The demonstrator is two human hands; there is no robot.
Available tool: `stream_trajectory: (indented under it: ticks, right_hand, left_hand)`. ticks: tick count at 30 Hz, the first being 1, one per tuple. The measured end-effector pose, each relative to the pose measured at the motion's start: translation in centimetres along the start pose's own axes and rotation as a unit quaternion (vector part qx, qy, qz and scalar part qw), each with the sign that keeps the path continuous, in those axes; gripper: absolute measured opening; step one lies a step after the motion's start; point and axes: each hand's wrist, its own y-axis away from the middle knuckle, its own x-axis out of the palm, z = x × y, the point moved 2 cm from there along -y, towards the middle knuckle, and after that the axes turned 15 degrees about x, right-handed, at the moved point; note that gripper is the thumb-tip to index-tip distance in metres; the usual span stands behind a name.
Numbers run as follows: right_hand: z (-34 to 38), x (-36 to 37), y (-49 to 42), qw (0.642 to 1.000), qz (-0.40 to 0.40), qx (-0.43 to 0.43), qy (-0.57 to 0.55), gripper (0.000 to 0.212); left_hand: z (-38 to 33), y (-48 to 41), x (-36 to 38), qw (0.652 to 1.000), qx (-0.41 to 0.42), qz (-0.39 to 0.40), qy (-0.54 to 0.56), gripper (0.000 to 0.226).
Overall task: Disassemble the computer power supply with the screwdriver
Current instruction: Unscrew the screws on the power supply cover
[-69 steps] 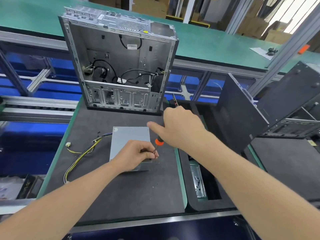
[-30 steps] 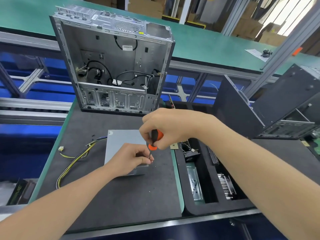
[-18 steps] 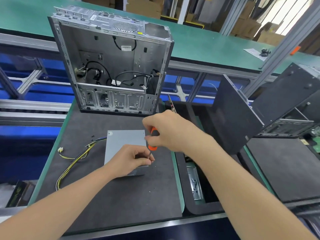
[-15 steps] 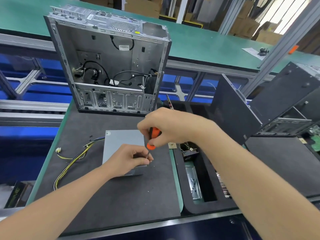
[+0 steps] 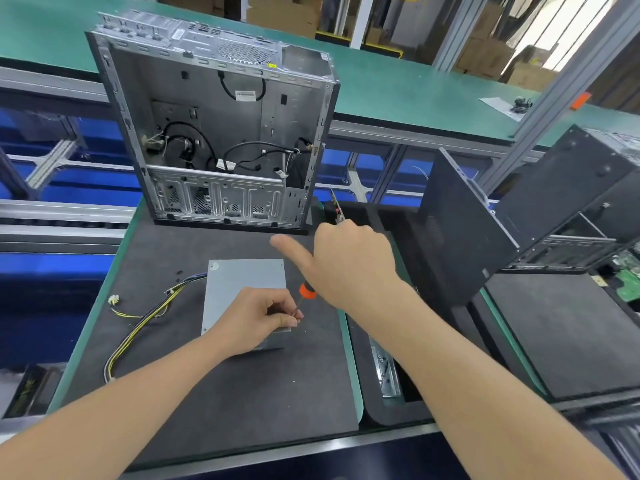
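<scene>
A grey metal power supply (image 5: 242, 285) lies flat on the dark foam mat (image 5: 221, 393), its yellow and black cables (image 5: 145, 320) trailing off to the left. My left hand (image 5: 254, 318) rests on the box's near right corner and pinches the thin shaft of the screwdriver (image 5: 304, 296) at its tip. My right hand (image 5: 346, 265) grips the orange and black handle from above, with its thumb stretched out to the left. The tip and the screw under it are hidden by my left fingers.
An open, gutted computer case (image 5: 221, 140) stands upright at the back of the mat. A black foam tray (image 5: 391, 382) with metal parts sits to the right. Further right lie a black side panel (image 5: 464, 230) and another case (image 5: 571, 209).
My right hand has turned on the handle: the thumb now sticks out left and the fingers sit further right. My left hand stays on the shaft at the same corner.
</scene>
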Motion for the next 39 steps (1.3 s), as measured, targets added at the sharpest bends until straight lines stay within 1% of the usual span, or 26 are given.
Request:
stream_trajectory:
  ticks: [1, 2, 3, 5, 6, 9, 11, 12, 15, 16, 18, 19, 20, 21, 22, 23, 24, 25, 26, 28, 30, 32, 33, 35, 37, 39]
  right_hand:
    - [0.1, 0.3, 0.1, 0.999, 0.022, 0.022, -0.015, 0.070]
    - [0.2, 0.6, -0.1, 0.999, 0.034, 0.013, -0.021, 0.066]
    - [0.3, 0.6, -0.4, 0.999, 0.038, -0.019, -0.021, 0.058]
    - [0.5, 0.2, -0.9, 0.989, 0.070, -0.120, -0.043, 0.034]
    - [0.5, -0.2, -1.1, 0.978, 0.103, -0.172, -0.061, 0.026]
    - [-0.3, -1.4, -2.5, 0.929, 0.202, -0.301, -0.072, 0.019]
    - [-1.0, -1.8, -3.4, 0.902, 0.219, -0.370, -0.039, 0.015]
    - [-1.2, -1.7, -3.6, 0.895, 0.221, -0.387, -0.025, 0.019]
    - [-1.5, -1.4, -3.5, 0.893, 0.235, -0.382, -0.046, 0.040]
    - [-1.6, -1.4, -3.3, 0.893, 0.245, -0.371, -0.064, 0.042]
    - [-1.8, -1.5, -2.5, 0.901, 0.235, -0.347, -0.108, 0.029]
    - [-1.8, -1.5, -2.1, 0.920, 0.201, -0.317, -0.111, 0.023]
    - [-1.8, -1.2, -1.8, 0.950, 0.146, -0.264, -0.084, 0.033]
    - [-1.8, -1.0, -1.5, 0.976, 0.087, -0.196, -0.026, 0.050]
    - [-1.5, -0.9, -1.1, 0.991, 0.051, -0.122, 0.035, 0.065]
    - [-1.0, -0.8, -0.6, 0.996, 0.040, -0.066, 0.055, 0.072]
    - [-0.6, -0.5, -0.3, 0.998, 0.046, -0.029, 0.043, 0.072]
    - [-0.3, -0.2, -0.2, 0.998, 0.057, -0.016, 0.017, 0.069]
    - [-0.1, 0.0, -0.4, 0.997, 0.065, -0.030, -0.003, 0.063]
    - [0.0, -0.2, -0.9, 0.989, 0.101, -0.099, -0.033, 0.047]
    - [-0.1, -0.9, -1.5, 0.967, 0.161, -0.187, -0.061, 0.028]
    - [-0.4, -1.6, -2.0, 0.936, 0.206, -0.275, -0.079, 0.016]
    - [-0.4, -1.8, -2.3, 0.921, 0.218, -0.313, -0.081, 0.014]
    - [-0.3, -1.9, -2.7, 0.899, 0.232, -0.363, -0.074, 0.023]
    - [-0.2, -1.8, -2.9, 0.893, 0.239, -0.375, -0.070, 0.028]
    - [-0.2, -1.7, -2.8, 0.897, 0.233, -0.370, -0.071, 0.027]
  left_hand:
    - [0.0, 0.0, 0.0, 1.000, -0.001, 0.003, 0.000, 0.042]
    - [0.0, 0.1, -0.1, 1.000, 0.000, 0.006, 0.000, 0.041]
    - [0.0, 0.1, -0.2, 1.000, 0.001, 0.008, -0.002, 0.039]
    - [-0.1, 0.1, -0.4, 1.000, 0.001, 0.012, -0.004, 0.037]
    - [-0.1, 0.1, -0.5, 1.000, 0.000, 0.014, -0.003, 0.037]
    - [-0.2, 0.1, -0.6, 1.000, 0.003, 0.019, -0.008, 0.038]
    - [-0.2, 0.0, -0.5, 1.000, 0.006, 0.018, -0.007, 0.038]
    - [-0.3, 0.0, -0.5, 1.000, 0.006, 0.016, -0.009, 0.039]
    - [-0.2, 0.0, -0.3, 1.000, 0.003, 0.007, -0.008, 0.043]
    - [-0.2, 0.0, -0.2, 1.000, 0.002, 0.003, -0.005, 0.044]
    - [-0.2, 0.0, -0.1, 1.000, 0.000, -0.005, 0.000, 0.045]
    - [-0.1, 0.0, -0.1, 1.000, -0.001, -0.007, 0.002, 0.045]
    - [-0.1, 0.0, 0.0, 1.000, -0.001, -0.006, 0.000, 0.044]
    - [-0.1, -0.1, 0.0, 1.000, 0.000, -0.004, -0.003, 0.044]
    - [-0.1, -0.1, 0.0, 1.000, 0.000, -0.003, -0.006, 0.043]
    - [-0.1, -0.1, 0.0, 1.000, 0.001, -0.001, -0.008, 0.042]
    - [-0.1, -0.1, -0.1, 1.000, 0.002, 0.002, -0.011, 0.041]
    - [-0.1, -0.1, -0.1, 1.000, 0.004, 0.006, -0.016, 0.039]
    - [-0.1, 0.0, -0.2, 1.000, 0.008, 0.011, -0.023, 0.036]
    - [-0.1, 0.0, -0.4, 0.999, 0.012, 0.018, -0.028, 0.033]
    - [-0.1, 0.0, -0.6, 1.000, 0.011, 0.018, -0.016, 0.031]
    - [-0.2, 0.0, -0.7, 1.000, 0.013, 0.020, -0.007, 0.031]
    - [-0.2, 0.0, -0.7, 1.000, 0.014, 0.021, -0.004, 0.032]
    - [0.0, -0.1, -0.7, 1.000, 0.013, 0.025, -0.005, 0.032]
    - [0.3, -0.1, -0.7, 1.000, 0.008, 0.021, -0.007, 0.030]
    - [0.5, -0.1, -0.5, 1.000, 0.002, 0.013, 0.001, 0.031]
